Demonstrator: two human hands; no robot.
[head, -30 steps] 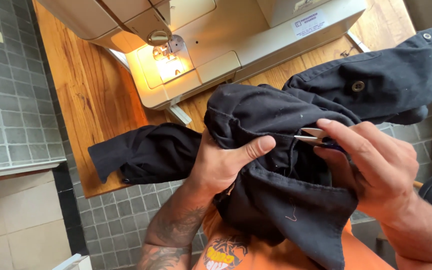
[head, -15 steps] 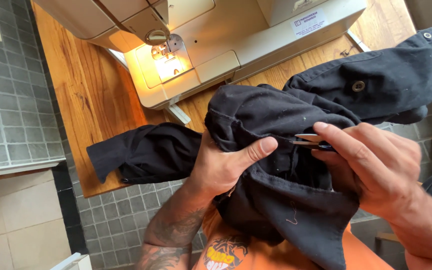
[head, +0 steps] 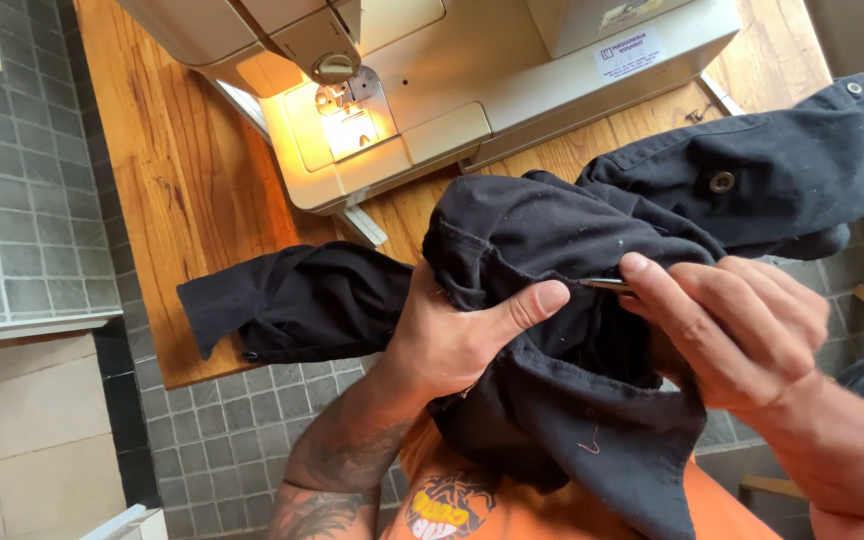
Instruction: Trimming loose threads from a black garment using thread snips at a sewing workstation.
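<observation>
Left hand gripping black garment bunched above lap, near counter. Right hand pinching small metal tool against seam. Risk: tip slipping, nicking fabric or thumb.

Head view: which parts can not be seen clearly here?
- Metal tool: only its thin tip shows; the right hand hides the rest.
- Left hand: its fingers are tucked under the black garment.
- Sewing machine: its top is cut off by the upper edge.
- Wooden table: the garment covers its right part.
</observation>
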